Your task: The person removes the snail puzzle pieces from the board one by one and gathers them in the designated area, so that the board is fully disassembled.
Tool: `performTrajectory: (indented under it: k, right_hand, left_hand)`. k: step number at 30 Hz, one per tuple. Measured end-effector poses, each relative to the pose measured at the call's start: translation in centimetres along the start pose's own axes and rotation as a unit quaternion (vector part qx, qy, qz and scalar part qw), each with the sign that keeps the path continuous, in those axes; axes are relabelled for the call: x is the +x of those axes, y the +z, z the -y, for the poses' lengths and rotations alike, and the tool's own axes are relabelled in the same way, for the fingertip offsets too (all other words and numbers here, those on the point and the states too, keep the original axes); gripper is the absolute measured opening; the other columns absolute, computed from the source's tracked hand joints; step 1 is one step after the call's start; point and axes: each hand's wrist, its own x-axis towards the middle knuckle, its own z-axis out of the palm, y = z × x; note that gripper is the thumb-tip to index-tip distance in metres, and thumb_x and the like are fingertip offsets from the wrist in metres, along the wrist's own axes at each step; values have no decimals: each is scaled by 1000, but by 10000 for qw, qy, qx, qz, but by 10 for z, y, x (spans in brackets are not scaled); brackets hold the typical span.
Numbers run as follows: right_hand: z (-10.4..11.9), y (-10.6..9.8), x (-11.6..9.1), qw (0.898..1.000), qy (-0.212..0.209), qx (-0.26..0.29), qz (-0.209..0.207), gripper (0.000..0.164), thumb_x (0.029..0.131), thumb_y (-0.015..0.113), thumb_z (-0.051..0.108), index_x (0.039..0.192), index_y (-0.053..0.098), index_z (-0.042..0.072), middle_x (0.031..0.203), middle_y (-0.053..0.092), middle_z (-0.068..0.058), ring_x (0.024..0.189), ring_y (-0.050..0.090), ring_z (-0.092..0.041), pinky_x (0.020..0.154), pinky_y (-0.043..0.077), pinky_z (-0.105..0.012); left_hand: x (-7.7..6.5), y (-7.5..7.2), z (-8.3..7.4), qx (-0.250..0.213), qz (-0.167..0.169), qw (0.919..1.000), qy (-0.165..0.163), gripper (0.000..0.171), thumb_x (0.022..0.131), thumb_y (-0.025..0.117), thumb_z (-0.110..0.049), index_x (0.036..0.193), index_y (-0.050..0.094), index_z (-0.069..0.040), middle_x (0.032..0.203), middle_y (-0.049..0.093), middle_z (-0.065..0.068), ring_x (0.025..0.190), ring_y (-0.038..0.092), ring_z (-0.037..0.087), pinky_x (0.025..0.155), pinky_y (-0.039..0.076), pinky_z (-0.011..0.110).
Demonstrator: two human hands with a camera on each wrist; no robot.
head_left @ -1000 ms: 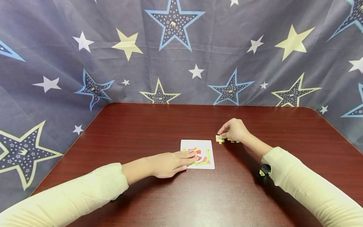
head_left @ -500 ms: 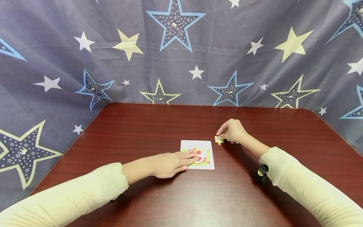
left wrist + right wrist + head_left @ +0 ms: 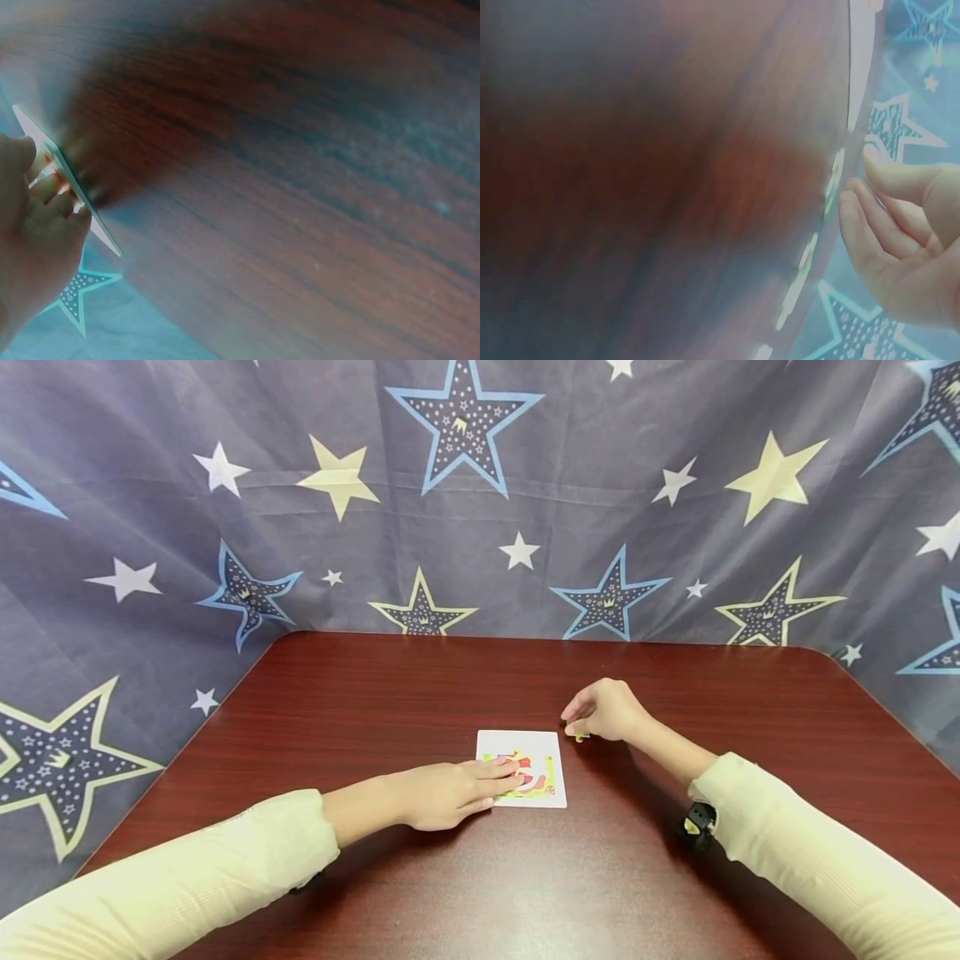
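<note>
A square white picture board with a red, yellow and green printed picture lies flat on the table. My left hand rests on its left part, palm down with fingers straight; in the left wrist view those fingers lie over the board's face. To the right of the board, my right hand pinches the left edge of a small puzzle piece between thumb and bent fingers. Most of that piece is hidden under the hand. Several flat pieces lie in a row beside the fingertips in the right wrist view.
The dark red wooden table reaches back to a grey star-patterned cloth. A small black device sits at the right sleeve's cuff.
My right hand has shifted slightly left and lower, now covering most of the puzzle piece and the pieces to its right. My left hand and the board stay put.
</note>
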Motion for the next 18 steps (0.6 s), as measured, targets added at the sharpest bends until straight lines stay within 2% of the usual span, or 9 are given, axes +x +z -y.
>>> performTrajectory:
  k: [2,7,12,18]
  right_hand:
    - [5,4,-2,9996,-276,26,112,14,76,81,11,87,77,5,83,77,-10,70,72,-14,63,56,-24]
    - [20,13,-8,9961,-800,-45,358,12,73,83,11,83,77,8,78,76,-5,70,70,-11,66,57,-24]
    - [32,18,-12,9936,-918,-159,641,12,71,85,11,79,77,8,73,74,-2,65,64,-4,61,53,-18]
    - [40,20,-14,9929,-870,-263,765,20,64,89,13,78,76,7,70,72,-2,63,58,-2,60,51,-16]
  left_hand:
    - [0,0,0,-9,-2,10000,-8,47,104,36,-19,151,32,-11,159,30,7,147,29,25,120,28,41]
    - [1,2,1,-100,2,9999,-24,48,104,37,-19,151,32,-12,159,29,6,149,26,24,120,27,41]
    - [1,2,1,-86,-12,10000,-15,48,104,37,-19,151,32,-12,159,28,6,149,25,24,120,27,42]
    - [0,-1,-1,-24,-32,10000,-14,48,104,38,-19,151,32,-12,159,29,7,149,25,24,119,28,42]
